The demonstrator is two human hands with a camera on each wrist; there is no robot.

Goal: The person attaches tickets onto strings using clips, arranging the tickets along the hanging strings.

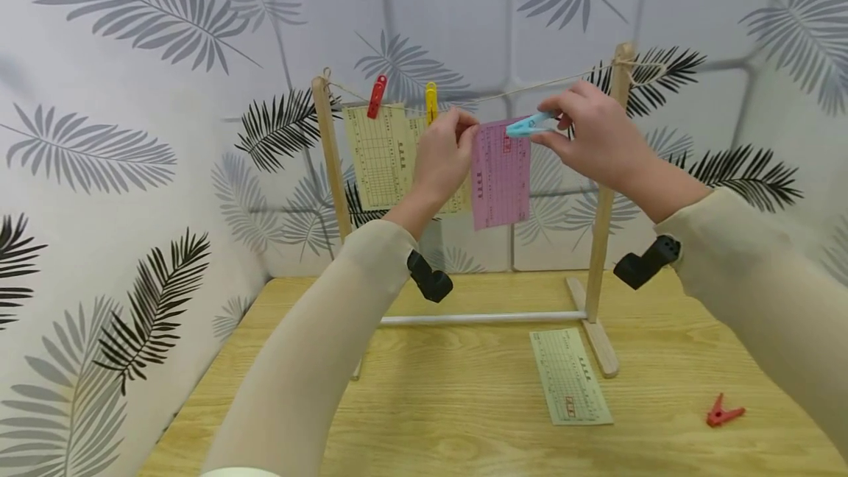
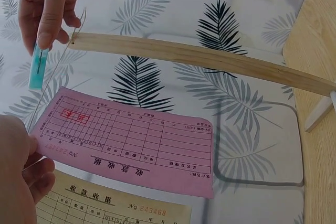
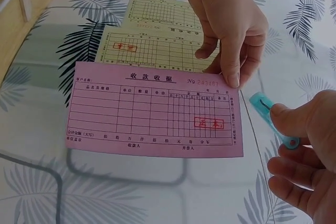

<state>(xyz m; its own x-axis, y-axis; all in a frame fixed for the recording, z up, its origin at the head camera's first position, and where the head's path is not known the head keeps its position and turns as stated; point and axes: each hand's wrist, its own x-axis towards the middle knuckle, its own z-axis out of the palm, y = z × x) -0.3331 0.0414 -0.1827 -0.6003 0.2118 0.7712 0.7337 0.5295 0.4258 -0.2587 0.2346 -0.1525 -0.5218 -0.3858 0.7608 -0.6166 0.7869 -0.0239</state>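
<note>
My left hand [image 1: 442,157] pinches a pink receipt slip [image 1: 501,186] by one top corner between thumb and fingers, close to the sagging string [image 1: 530,87]. The slip hangs down with its printed grid showing. Between thumb and fingertips, my right hand [image 1: 599,131] holds a light blue clothespin [image 2: 38,69]. In the head view this clothespin overlaps the slip's other top corner; the right wrist view has it slightly beyond the paper's edge [image 3: 231,121]. Two pale yellow receipts [image 1: 377,160] hang to the left, under a red clothespin [image 1: 376,96] and a yellow clothespin [image 1: 431,98].
Wooden posts [image 1: 601,227] hold the string at both ends, joined low down by a white rod [image 1: 483,318]. On the wooden table [image 1: 464,403] lie another pale receipt [image 1: 571,377] and a red clothespin [image 1: 723,412]. Leaf-patterned cloth [image 1: 165,190] hangs behind.
</note>
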